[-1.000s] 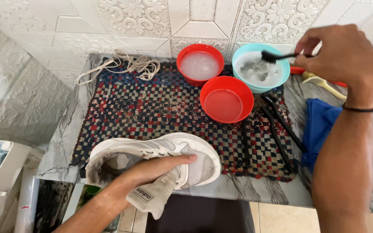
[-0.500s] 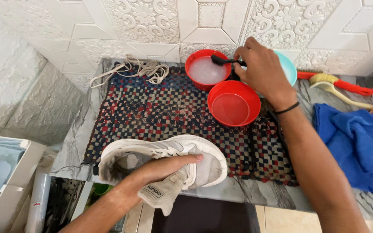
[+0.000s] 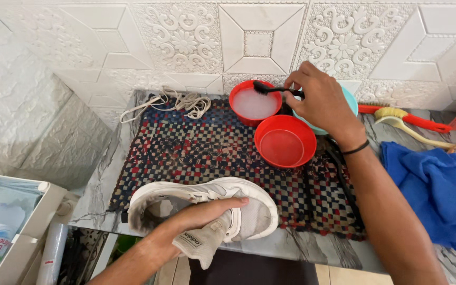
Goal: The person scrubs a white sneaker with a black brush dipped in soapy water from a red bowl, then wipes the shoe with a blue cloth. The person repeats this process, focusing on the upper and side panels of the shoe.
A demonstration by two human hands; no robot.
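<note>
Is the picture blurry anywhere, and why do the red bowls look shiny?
Head view: sharp nearly everywhere; the right hand and its black brush are crisp, with no motion blur. Soft, even light gives only faint shadows. The front red bowl shows a mild sheen on its wet inside. The left hand on the white shoe is clear.

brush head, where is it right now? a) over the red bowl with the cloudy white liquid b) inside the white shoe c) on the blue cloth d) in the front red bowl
a: the right hand holds the dark brush with its head at the rim of the back red bowl of cloudy white liquid, while the left hand grips the white shoe.
</note>
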